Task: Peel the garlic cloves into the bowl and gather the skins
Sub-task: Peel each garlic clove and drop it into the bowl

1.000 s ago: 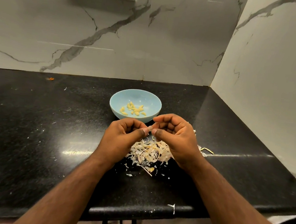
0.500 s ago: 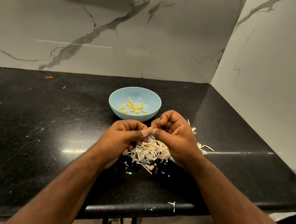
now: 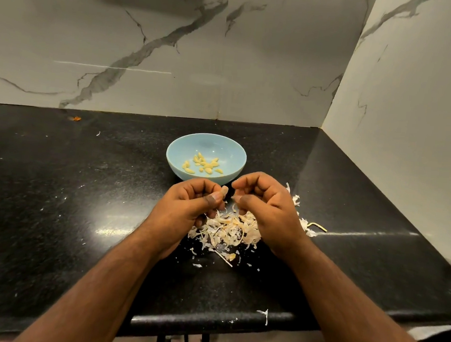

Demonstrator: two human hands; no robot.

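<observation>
Up close, a pale blue bowl [image 3: 207, 145] holds a scatter of peeled cloves [image 3: 203, 164] on a black speckled desk [image 3: 57, 199], backed by white marble-veined walls [image 3: 147, 58]. Just in front of the bowl, the left hand [image 3: 189, 208] pinches a garlic clove [image 3: 224, 190] at its fingertips; the right hand [image 3: 267, 208], fingers curled, pinches a skin fragment beside it. Both grips hover over the skin pile [image 3: 228, 231].

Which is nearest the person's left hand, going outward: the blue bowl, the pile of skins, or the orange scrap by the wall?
From the left hand:
1. Pile of skins, just right of it.
2. Blue bowl, right behind.
3. Orange scrap, far back left.
</observation>
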